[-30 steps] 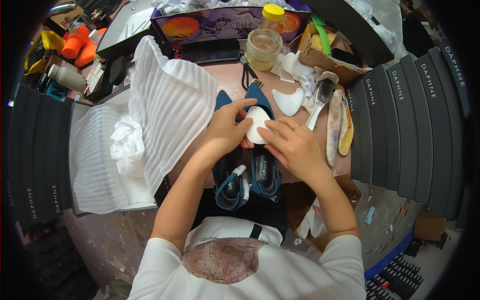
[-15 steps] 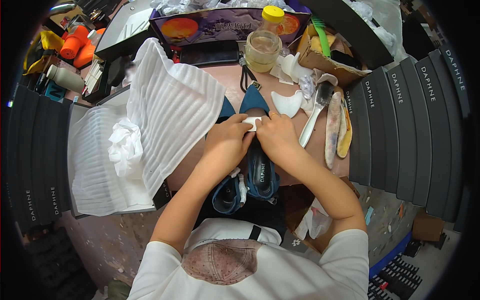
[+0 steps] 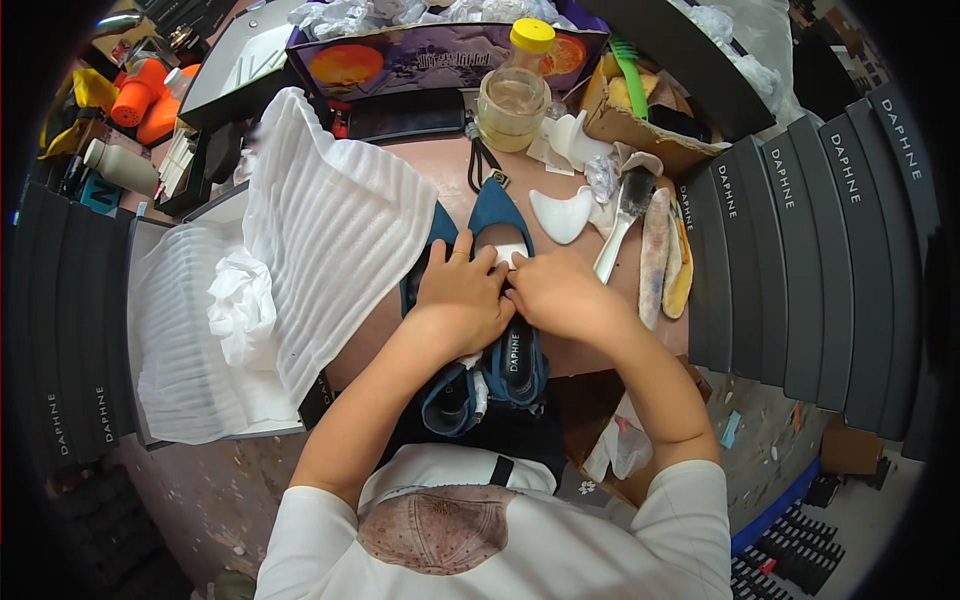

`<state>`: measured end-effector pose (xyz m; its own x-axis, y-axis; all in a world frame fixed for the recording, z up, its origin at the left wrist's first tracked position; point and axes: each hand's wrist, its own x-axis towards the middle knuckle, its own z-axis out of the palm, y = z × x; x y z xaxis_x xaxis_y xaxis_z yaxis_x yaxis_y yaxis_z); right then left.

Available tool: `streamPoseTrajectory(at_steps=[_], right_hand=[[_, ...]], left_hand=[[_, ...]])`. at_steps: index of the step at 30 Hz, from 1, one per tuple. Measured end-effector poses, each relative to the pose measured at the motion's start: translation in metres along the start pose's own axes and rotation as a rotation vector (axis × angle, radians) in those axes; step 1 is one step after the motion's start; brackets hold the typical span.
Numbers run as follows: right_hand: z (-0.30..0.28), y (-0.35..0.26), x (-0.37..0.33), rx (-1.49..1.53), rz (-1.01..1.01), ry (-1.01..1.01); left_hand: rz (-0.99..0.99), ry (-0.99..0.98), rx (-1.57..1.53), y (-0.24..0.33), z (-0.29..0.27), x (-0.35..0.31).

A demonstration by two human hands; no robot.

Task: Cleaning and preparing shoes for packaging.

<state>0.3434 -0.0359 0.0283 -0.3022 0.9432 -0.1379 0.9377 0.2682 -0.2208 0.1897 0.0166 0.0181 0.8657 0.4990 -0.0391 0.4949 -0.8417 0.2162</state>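
Two blue pointed slingback shoes lie side by side, toes away from me. A white pad (image 3: pixel 508 251) sits in the toe opening of the right shoe (image 3: pixel 497 207). My right hand (image 3: pixel 562 290) is closed, its fingertips pressing on the pad's near edge. Over the middle of the shoes lies my left hand (image 3: pixel 460 290), fingers spread and bent, the tips by the pad and on the right shoe's side. The left shoe (image 3: pixel 448 405) is partly covered by my left hand and forearm; white wrapping shows between the heels.
An open shoe box (image 3: pixel 290 415) with white foam sheet (image 3: pixel 335 200) and crumpled paper (image 3: pixel 243 305) lies left. White pads (image 3: pixel 562 214), a brush (image 3: pixel 625 225) and worn insoles (image 3: pixel 655 255) lie right. A yellow-lidded jar (image 3: pixel 514 105) and phone (image 3: pixel 405 115) stand behind. Dark boxes (image 3: pixel 780 260) flank both sides.
The white pad has gone from between my fingers down into the right shoe's toe opening. My left hand has spread its fingers over the shoe. The whole view has shifted slightly.
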Motion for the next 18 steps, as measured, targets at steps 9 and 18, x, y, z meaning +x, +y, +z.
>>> streamPoseTrajectory(at_steps=[9,18], right_hand=[[0.016,0.113,0.082,-0.496,0.475,0.664],[-0.035,0.047,0.003,1.428,0.414,0.827]], left_hand=[[-0.04,-0.119,-0.097,-0.003,-0.015,0.003],[-0.258,0.346,-1.353,-0.01,-0.027,-0.018]])
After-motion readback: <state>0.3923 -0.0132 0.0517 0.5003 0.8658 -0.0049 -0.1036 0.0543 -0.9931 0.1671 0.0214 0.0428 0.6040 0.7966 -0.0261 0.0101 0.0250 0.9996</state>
